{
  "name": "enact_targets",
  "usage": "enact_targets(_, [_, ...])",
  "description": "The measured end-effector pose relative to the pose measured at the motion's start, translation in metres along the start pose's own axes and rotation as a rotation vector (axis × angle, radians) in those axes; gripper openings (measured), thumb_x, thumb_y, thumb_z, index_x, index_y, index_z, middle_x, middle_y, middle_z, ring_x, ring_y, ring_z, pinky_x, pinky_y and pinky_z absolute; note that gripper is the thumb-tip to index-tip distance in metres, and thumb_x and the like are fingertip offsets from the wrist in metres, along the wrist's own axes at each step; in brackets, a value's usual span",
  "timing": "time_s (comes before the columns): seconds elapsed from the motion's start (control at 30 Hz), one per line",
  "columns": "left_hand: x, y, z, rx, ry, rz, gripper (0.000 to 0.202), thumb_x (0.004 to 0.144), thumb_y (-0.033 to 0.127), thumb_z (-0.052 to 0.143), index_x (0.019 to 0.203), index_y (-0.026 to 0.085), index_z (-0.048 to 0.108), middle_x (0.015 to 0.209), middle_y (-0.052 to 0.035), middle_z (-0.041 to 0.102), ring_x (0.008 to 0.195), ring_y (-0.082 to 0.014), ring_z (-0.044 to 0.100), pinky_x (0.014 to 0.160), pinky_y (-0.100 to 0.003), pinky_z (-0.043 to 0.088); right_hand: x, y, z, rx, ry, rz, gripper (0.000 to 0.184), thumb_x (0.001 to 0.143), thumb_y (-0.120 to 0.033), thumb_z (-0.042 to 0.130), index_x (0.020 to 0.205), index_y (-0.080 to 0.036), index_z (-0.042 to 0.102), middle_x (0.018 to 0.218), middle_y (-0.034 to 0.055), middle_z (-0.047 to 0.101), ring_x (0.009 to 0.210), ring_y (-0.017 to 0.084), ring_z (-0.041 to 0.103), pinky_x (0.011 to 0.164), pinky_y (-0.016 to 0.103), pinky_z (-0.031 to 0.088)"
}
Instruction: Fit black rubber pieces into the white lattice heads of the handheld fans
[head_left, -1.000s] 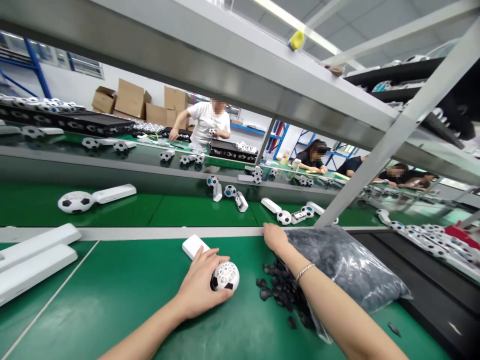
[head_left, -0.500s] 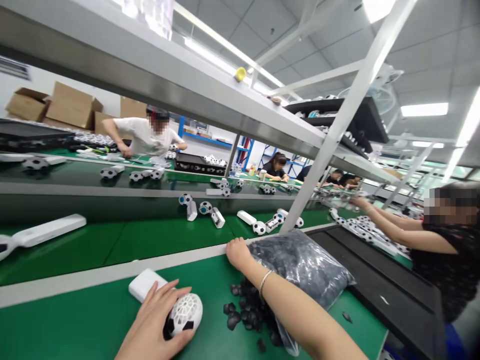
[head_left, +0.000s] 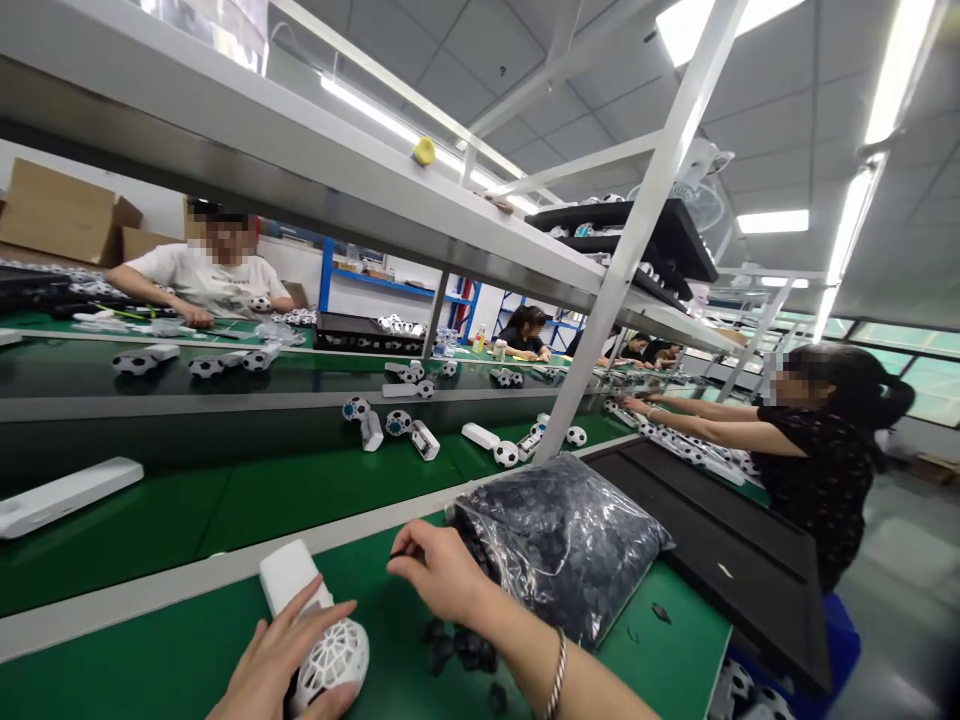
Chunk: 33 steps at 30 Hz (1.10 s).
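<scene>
Left fingers (head_left: 300, 630) around one white device (head_left: 334, 655), right fingers (head_left: 411, 569) pinching one black piece (head_left: 399, 553)

A cardboard box (head_left: 56, 212) stands at upper left near a person in a white shirt (head_left: 214, 288), a yellow object (head_left: 424, 151) sits on the shelf (head_left: 300, 145) at upper centre, a fan (head_left: 703, 198) shows at upper right, and a blue bin (head_left: 841, 640) at lower right, below a person in black (head_left: 814, 485).

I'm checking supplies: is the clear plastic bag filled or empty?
Filled: the bag bulges, and dark pieces show through its plastic.
</scene>
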<state>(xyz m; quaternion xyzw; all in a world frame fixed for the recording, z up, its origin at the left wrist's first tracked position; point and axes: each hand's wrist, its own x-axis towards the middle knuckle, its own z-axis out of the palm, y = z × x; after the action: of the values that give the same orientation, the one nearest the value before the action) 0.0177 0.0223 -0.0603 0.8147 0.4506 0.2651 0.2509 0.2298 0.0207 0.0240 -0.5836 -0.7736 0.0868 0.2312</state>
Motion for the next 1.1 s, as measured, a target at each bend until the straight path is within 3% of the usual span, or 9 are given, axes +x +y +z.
enact_targets(0.1, [-0.003, 0.013, -0.007, -0.036, -0.038, -0.007, 0.049, 0.076, 0.04, 0.051, 0.122, 0.027, 0.045, 0.144, -0.0066, 0.021, 0.133, -0.0316, 0.013, 0.103, -0.051, 0.024, -0.028, -0.016, 0.006, 0.411, 0.084, 0.006, 0.003, 0.08, -0.021, 0.061, 0.08, -0.02, 0.059, 0.071, -0.0037, 0.061, 0.066, 0.011, 0.057, 0.059, 0.018, 0.043])
enact_targets(0.17, [-0.005, 0.024, -0.017, -0.088, -0.117, 0.021, 0.05, 0.074, 0.031, 0.053, 0.123, 0.025, 0.044, 0.145, -0.0071, 0.019, 0.134, -0.0288, 0.012, 0.106, -0.047, 0.021, -0.041, -0.02, 0.007, 0.531, 0.107, 0.004, 0.002, 0.078, -0.021, 0.062, 0.078, -0.02, 0.062, 0.073, -0.0029, 0.063, 0.07, 0.012, 0.057, 0.064, 0.02, 0.043])
enact_targets(0.3, [-0.003, 0.037, -0.035, -0.2, -0.283, 0.048, 0.056, 0.07, 0.024, 0.056, 0.124, 0.023, 0.042, 0.145, -0.0088, 0.017, 0.133, -0.0258, 0.016, 0.108, -0.042, 0.016, -0.05, -0.016, 0.005, 0.669, 0.079, 0.063, 0.016, 0.08, -0.024, 0.058, 0.095, -0.02, 0.061, 0.076, -0.0015, 0.062, 0.071, 0.013, 0.057, 0.068, 0.025, 0.045])
enact_targets(0.4, [-0.003, 0.038, -0.037, -0.231, -0.283, 0.032, 0.058, 0.068, 0.023, 0.059, 0.123, 0.024, 0.042, 0.146, -0.0084, 0.015, 0.134, -0.025, 0.014, 0.108, -0.041, 0.016, -0.051, -0.015, 0.008, 0.692, 0.016, 0.074, 0.012, 0.078, -0.024, 0.061, 0.09, -0.019, 0.06, 0.074, -0.001, 0.062, 0.069, 0.014, 0.057, 0.067, 0.026, 0.046])
enact_targets(0.47, [-0.004, 0.037, -0.036, -0.241, -0.275, 0.034, 0.059, 0.067, 0.023, 0.06, 0.123, 0.024, 0.042, 0.145, -0.0083, 0.015, 0.134, -0.0242, 0.014, 0.108, -0.04, 0.017, -0.054, -0.018, 0.012, 0.669, -0.021, -0.011, 0.004, 0.079, -0.022, 0.06, 0.081, -0.019, 0.063, 0.079, 0.0006, 0.062, 0.077, 0.015, 0.057, 0.074, 0.027, 0.045])
enact_targets(0.57, [-0.005, 0.037, -0.034, -0.252, -0.267, 0.047, 0.058, 0.067, 0.025, 0.063, 0.122, 0.023, 0.043, 0.145, -0.0089, 0.015, 0.134, -0.0242, 0.013, 0.108, -0.04, 0.017, -0.057, -0.022, 0.019, 0.633, -0.035, -0.151, 0.008, 0.081, -0.017, 0.058, 0.083, -0.021, 0.064, 0.09, 0.0025, 0.058, 0.089, 0.016, 0.055, 0.085, 0.03, 0.041])
enact_targets(0.7, [-0.004, 0.038, -0.033, -0.28, -0.255, 0.063, 0.055, 0.064, 0.035, 0.069, 0.113, 0.022, 0.049, 0.142, -0.0102, 0.025, 0.133, -0.0249, 0.015, 0.107, -0.039, 0.019, -0.057, -0.022, 0.025, 0.604, -0.033, -0.203, 0.01, 0.081, -0.015, 0.058, 0.084, -0.022, 0.065, 0.093, 0.003, 0.052, 0.093, 0.016, 0.052, 0.087, 0.031, 0.04])
enact_targets(1.0, [-0.005, 0.041, -0.033, -0.307, -0.279, 0.092, 0.055, 0.06, 0.031, 0.071, 0.109, 0.022, 0.048, 0.142, -0.0105, 0.023, 0.131, -0.0267, 0.021, 0.105, -0.041, 0.024, -0.053, -0.026, 0.029, 0.691, -0.086, -0.178, 0.008, 0.075, -0.016, 0.065, 0.071, -0.019, 0.059, 0.099, 0.003, 0.051, 0.098, 0.018, 0.05, 0.09, 0.034, 0.036])
enact_targets(1.1, [-0.006, 0.042, -0.031, -0.302, -0.245, 0.085, 0.049, 0.061, 0.022, 0.067, 0.107, 0.022, 0.049, 0.138, -0.0085, 0.03, 0.132, -0.0246, 0.019, 0.105, -0.04, 0.024, -0.05, -0.024, 0.033, 0.712, -0.076, -0.121, 0.01, 0.073, -0.018, 0.067, 0.071, -0.018, 0.057, 0.098, 0.0033, 0.05, 0.097, 0.018, 0.048, 0.085, 0.032, 0.038])
